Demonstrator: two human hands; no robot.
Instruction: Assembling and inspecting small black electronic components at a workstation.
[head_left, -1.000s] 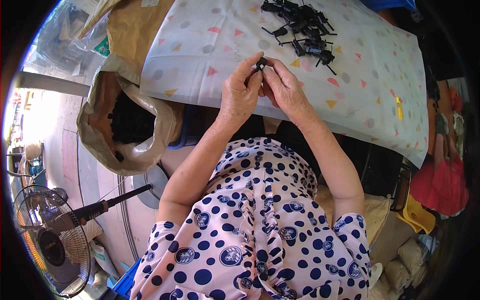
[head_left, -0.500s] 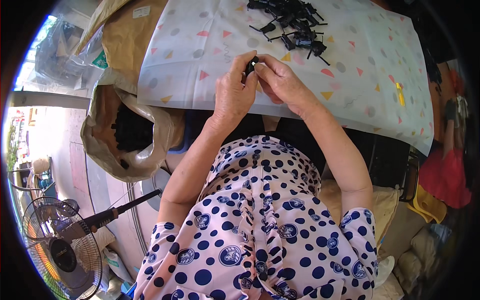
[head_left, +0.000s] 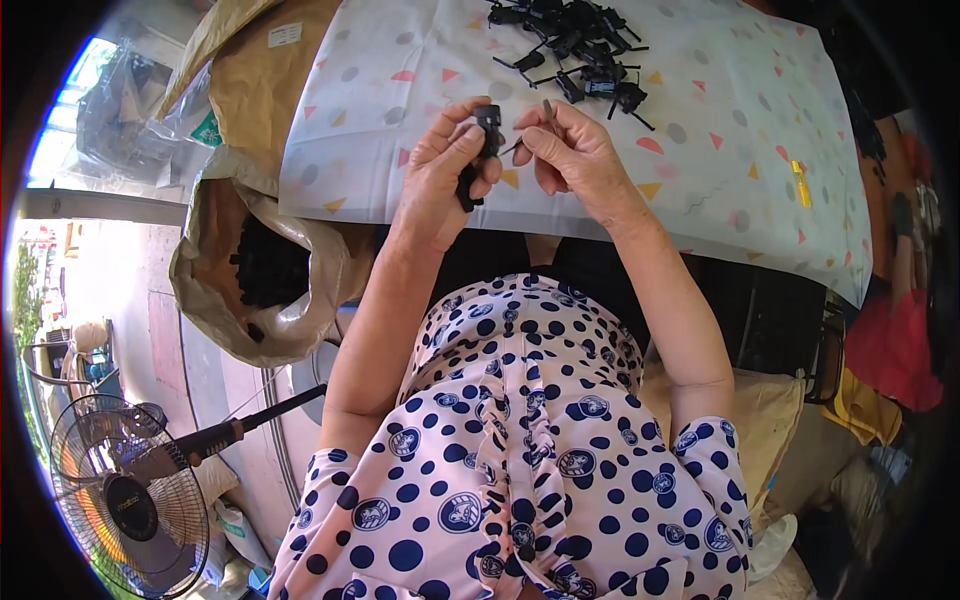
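My left hand (head_left: 438, 170) grips an elongated black plastic part (head_left: 489, 122) over the near edge of the table. The part stands nearly upright, its top and lower end showing past my thumb and fingers. Just to the right, my right hand (head_left: 578, 155) is closed on a slim dark strip (head_left: 549, 114), and a dark tip pokes out towards the black part. Whether this is a tool or a loose piece I cannot tell. A small gap separates the two hands. Farther off on the table lies a pile of black plastic parts (head_left: 600, 75) with thin stems.
A patterned cover (head_left: 700, 215) lies over the table, with a yellow object (head_left: 801, 184) at the right. Left of the table stands an open sack (head_left: 322, 300) of black pieces (head_left: 272, 265). A fan (head_left: 130, 500) is at the lower left, brown paper (head_left: 250, 100) behind the sack.
My hands have moved apart. The left has shifted left and now shows the black part upright; the right has moved slightly right with the slim dark strip visible in its fingers.
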